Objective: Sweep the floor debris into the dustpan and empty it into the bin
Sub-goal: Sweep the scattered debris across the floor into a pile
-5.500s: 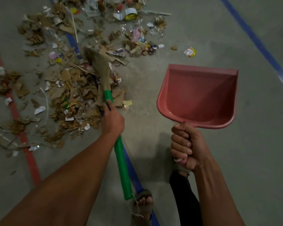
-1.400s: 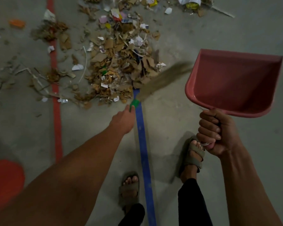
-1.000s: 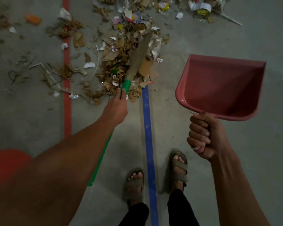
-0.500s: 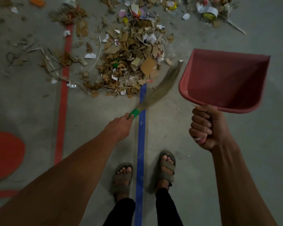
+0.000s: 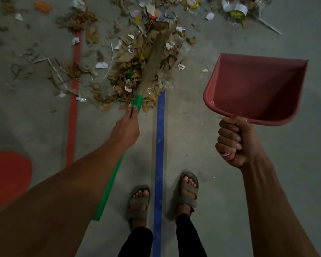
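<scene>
My left hand [image 5: 126,129] grips the green handle of a broom [image 5: 138,102]. Its straw bristles [image 5: 155,58] lie across a heap of cardboard scraps, paper and leaves, the debris pile [image 5: 135,75], on the grey concrete floor. My right hand [image 5: 235,140] grips the handle of a red dustpan [image 5: 256,88], which hangs in the air to the right of the pile with nothing inside it. No bin shows in the view.
More litter [image 5: 233,10] is strewn along the top and left of the floor. A blue floor line [image 5: 159,145] runs between my sandalled feet [image 5: 138,201]. A red line [image 5: 72,115] lies to the left, and a red round patch [image 5: 7,177] sits at the left edge.
The broom head swung from the right, near the dustpan, back up and left onto the pile. The dustpan stayed raised on the right.
</scene>
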`<state>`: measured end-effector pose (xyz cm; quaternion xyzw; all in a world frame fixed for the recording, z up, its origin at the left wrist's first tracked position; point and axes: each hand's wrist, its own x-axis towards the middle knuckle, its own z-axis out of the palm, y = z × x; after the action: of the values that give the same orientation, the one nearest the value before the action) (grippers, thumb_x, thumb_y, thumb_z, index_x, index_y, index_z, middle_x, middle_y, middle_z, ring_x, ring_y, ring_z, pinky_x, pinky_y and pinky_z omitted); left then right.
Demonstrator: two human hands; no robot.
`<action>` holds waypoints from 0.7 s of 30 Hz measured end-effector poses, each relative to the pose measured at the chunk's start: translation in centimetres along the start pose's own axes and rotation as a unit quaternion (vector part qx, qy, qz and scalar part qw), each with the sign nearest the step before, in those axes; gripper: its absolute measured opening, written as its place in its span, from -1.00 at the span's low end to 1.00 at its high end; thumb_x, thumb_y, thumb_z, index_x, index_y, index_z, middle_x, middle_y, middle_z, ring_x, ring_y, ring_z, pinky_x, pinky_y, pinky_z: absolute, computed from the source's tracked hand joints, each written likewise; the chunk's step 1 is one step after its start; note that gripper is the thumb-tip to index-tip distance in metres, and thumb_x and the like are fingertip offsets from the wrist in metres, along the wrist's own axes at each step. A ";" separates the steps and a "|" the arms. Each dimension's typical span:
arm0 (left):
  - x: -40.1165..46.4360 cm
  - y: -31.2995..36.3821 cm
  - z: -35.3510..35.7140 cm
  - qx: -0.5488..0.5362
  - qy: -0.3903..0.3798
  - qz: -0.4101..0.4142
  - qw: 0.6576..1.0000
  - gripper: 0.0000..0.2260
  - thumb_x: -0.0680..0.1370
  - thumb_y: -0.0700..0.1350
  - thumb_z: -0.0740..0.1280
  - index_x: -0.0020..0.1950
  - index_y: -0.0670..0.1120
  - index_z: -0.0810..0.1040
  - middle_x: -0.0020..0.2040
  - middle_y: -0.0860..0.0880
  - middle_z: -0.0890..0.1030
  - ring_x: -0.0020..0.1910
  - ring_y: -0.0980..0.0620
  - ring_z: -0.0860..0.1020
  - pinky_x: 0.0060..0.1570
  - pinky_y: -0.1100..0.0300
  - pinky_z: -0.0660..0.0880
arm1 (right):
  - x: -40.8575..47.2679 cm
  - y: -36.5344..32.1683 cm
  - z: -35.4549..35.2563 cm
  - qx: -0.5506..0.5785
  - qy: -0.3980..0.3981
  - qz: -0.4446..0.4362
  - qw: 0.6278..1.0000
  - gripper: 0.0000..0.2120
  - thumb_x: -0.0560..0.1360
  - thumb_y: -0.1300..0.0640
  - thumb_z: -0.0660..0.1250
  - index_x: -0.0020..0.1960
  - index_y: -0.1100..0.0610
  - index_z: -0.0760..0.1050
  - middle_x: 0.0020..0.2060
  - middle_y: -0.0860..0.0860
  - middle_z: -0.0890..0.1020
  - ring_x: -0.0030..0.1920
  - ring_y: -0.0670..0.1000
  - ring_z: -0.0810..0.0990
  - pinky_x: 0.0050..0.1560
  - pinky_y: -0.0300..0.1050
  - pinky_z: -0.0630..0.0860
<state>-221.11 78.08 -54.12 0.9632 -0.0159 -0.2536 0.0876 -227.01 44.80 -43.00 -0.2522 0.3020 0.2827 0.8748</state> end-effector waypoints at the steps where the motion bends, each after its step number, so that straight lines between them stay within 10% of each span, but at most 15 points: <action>1: -0.5 0.6 0.3 -0.012 0.010 0.005 1.000 -0.43 0.70 -0.17 0.13 0.69 -0.10 -0.01 0.69 -0.10 0.00 0.29 -0.35 0.51 0.26 -0.22 0.47 | -0.1 -0.4 0.0 0.000 0.000 -0.003 1.000 -0.62 0.60 0.13 0.09 -0.37 -0.03 0.11 -0.58 -0.11 0.05 -0.63 -0.10 -0.03 -0.58 -0.24 -0.05; 13: -0.6 14.6 6.1 0.013 -0.071 0.153 0.986 -0.36 0.69 -0.20 0.12 0.70 0.01 -0.11 0.70 -0.01 -0.10 0.18 -0.29 0.55 0.14 -0.14 0.53 | -1.4 -6.3 -4.3 -0.002 0.021 -0.032 0.999 -0.61 0.62 0.13 0.08 -0.37 -0.03 0.12 -0.57 -0.12 0.06 -0.64 -0.10 0.00 -0.59 -0.26 -0.02; 21: 4.7 18.8 6.5 0.052 -0.143 0.074 0.986 -0.44 0.61 -0.22 0.21 0.61 -0.17 0.18 0.47 -0.22 0.36 0.31 -0.32 0.50 0.26 -0.17 0.51 | -2.5 -7.8 -8.6 0.011 0.024 -0.032 0.999 -0.62 0.57 0.13 0.14 -0.40 -0.02 0.16 -0.58 -0.13 0.06 -0.66 -0.11 0.04 -0.61 -0.27 0.01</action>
<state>-219.92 58.16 -58.61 0.9165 -0.1127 -0.3801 0.0527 -226.92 33.07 -45.18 -0.2588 0.3181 0.2452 0.8785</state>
